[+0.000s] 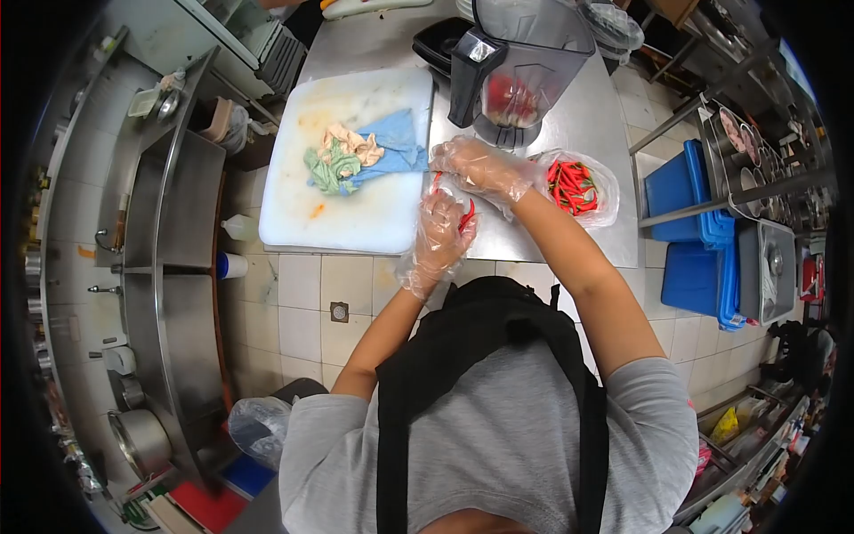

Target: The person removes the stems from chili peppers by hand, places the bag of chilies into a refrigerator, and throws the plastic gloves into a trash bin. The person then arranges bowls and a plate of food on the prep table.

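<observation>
Both my hands wear clear plastic gloves and meet near the right edge of the white cutting board (294, 178). My left hand (441, 233) is closed around red chillies (467, 216). Just above it, my right hand (476, 165) is closed, its fingertips pinched close to a chilli's end; what they pinch is too small to make out. A clear plastic bag of red chillies (572, 189) lies right of my right hand. Blue, green and peach cloths (360, 156) are crumpled on the board. Behind my hands a blender jug (534, 76) has red and pale pieces at its bottom.
The steel table (356, 40) carries a black tray (438, 43) behind the board. Blue bins (673, 191) and a rack with metal containers stand at the right. Steel sinks (191, 191) line the left side. A clear bag (260, 427) is at the lower left.
</observation>
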Tool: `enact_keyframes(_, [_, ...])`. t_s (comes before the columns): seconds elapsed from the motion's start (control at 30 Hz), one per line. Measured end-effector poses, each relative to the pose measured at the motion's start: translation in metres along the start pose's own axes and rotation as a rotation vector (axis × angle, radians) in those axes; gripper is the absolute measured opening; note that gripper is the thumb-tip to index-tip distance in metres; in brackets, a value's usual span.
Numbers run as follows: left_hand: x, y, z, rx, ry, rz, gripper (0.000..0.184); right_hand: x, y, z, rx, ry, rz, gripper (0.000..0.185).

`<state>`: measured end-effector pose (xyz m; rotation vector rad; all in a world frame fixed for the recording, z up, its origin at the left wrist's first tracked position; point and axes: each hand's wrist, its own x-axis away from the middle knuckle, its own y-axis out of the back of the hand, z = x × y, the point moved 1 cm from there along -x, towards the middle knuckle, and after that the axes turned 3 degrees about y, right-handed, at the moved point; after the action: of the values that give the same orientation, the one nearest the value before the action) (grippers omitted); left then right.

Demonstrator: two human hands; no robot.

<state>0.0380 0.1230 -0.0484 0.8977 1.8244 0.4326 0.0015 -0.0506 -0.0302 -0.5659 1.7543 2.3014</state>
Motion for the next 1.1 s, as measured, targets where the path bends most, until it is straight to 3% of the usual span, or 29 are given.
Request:
enact_keyframes(0.17, [-0.001, -0.001, -0.002, 0.000, -0.003, -0.050, 0.027, 0.011, 0.027, -0.003, 0.046, -0.158, 0.221, 0.022])
enact_keyframes(0.23, [-0.005, 0.000, -0.004, 0.011, 0.038, -0.051, 0.025, 0.016, 0.036, -0.012, -0.199, -0.110, 0.072, 0.019])
enact_keyframes(0.3, [-0.009, -0.001, -0.005, -0.013, 0.054, -0.057, 0.024, 0.023, 0.030, -0.006, -0.088, -0.182, -0.042, 0.026])
enact_keyframes(0.37, [-0.013, -0.005, 0.001, -0.036, 0.052, -0.052, 0.022, 0.032, 0.005, -0.009, -0.395, -0.364, -0.233, 0.033])
enact_keyframes(0.4, [-0.013, -0.009, 0.007, -0.014, 0.036, -0.026, 0.022, 0.048, -0.029, -0.029, 0.237, -0.016, -0.222, 0.037])
enact_keyframes(0.43, [-0.016, -0.010, 0.009, 0.006, 0.020, 0.000, 0.021, 0.046, -0.021, -0.013, 0.244, -0.017, -0.226, 0.037])
enact_keyframes(0.5, [-0.021, -0.007, 0.007, 0.017, 0.009, -0.034, 0.018, 0.048, -0.012, 0.027, 0.262, -0.338, -0.187, 0.033])
enact_keyframes(0.63, [-0.022, -0.003, 0.001, -0.009, -0.001, -0.085, 0.015, 0.063, -0.009, 0.056, 0.146, -0.542, -0.136, 0.029])
enact_keyframes(0.77, [-0.017, -0.008, 0.004, -0.014, 0.023, -0.035, 0.014, 0.051, -0.013, 0.044, 0.346, -0.472, -0.314, 0.030])
enact_keyframes(0.83, [-0.021, -0.002, 0.001, 0.021, 0.026, -0.059, 0.014, 0.054, -0.005, 0.038, 0.320, -0.638, -0.339, 0.033])
enact_keyframes(0.93, [-0.022, -0.002, -0.004, -0.072, 0.008, -0.090, 0.015, 0.074, 0.011, 0.033, 0.132, -0.633, -0.421, 0.040])
enact_keyframes(1.1, [-0.016, -0.011, 0.009, -0.057, 0.075, -0.027, 0.019, 0.065, 0.025, 0.035, 0.157, -0.555, -0.288, 0.044])
